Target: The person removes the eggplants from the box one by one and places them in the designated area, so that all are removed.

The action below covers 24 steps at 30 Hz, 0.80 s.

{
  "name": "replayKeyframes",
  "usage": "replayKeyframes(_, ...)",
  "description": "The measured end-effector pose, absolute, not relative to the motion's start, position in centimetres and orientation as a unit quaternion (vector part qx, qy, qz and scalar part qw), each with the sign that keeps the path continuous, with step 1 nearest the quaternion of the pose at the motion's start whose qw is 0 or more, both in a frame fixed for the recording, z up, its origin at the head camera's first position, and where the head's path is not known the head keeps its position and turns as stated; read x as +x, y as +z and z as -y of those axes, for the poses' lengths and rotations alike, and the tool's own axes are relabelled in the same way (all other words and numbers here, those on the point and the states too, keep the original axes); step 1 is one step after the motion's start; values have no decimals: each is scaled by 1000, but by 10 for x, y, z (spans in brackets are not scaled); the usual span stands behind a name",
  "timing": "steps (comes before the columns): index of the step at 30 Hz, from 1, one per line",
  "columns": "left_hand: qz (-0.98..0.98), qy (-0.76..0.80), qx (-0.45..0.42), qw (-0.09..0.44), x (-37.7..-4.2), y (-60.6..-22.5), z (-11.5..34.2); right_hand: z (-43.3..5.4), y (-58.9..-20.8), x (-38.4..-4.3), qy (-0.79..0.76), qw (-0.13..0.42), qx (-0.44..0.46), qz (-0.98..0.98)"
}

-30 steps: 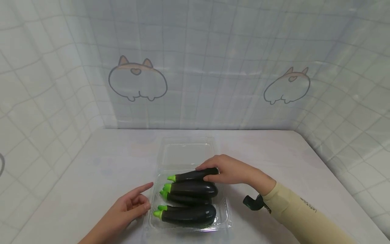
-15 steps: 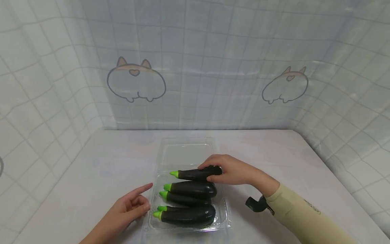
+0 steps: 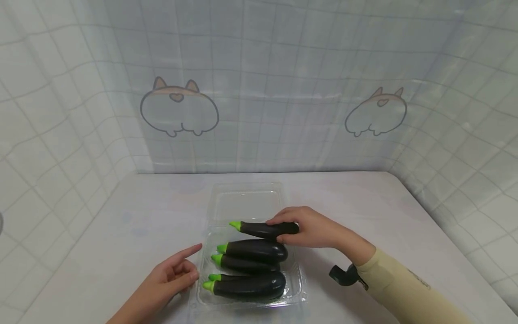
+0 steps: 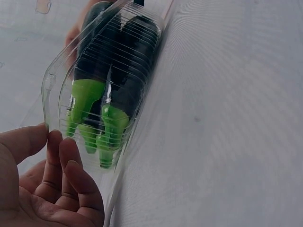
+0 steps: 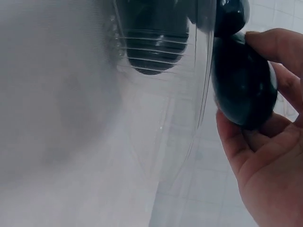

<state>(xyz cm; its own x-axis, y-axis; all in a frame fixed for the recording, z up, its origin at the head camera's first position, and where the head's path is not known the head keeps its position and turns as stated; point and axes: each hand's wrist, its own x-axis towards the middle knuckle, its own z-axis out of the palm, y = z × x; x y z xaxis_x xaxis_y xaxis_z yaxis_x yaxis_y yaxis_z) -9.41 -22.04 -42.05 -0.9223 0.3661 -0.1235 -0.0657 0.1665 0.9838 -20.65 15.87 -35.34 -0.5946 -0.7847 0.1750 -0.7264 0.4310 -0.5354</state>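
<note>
The right hand [image 3: 309, 227] grips a glossy black, green-tipped eggplant [image 3: 255, 228], now shifted rightward, seemingly parting from its row in the clear plastic container [image 3: 294, 275]; the left hand's [image 3: 170, 276] hold I cannot tell.

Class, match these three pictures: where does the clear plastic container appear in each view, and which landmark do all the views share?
Head: the clear plastic container is at the bottom centre.
Left wrist: upper left to top centre, meeting the top edge.
Right wrist: upper centre, running down from the top edge.
Shared landmark: the dark eggplants lying in it.
</note>
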Motion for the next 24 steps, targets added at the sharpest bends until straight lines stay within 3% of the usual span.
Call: replayKeyframes(24, -737, 645, 96, 176, -97, -421, 227, -238, -364, -210, -371, -70, -238, -895)
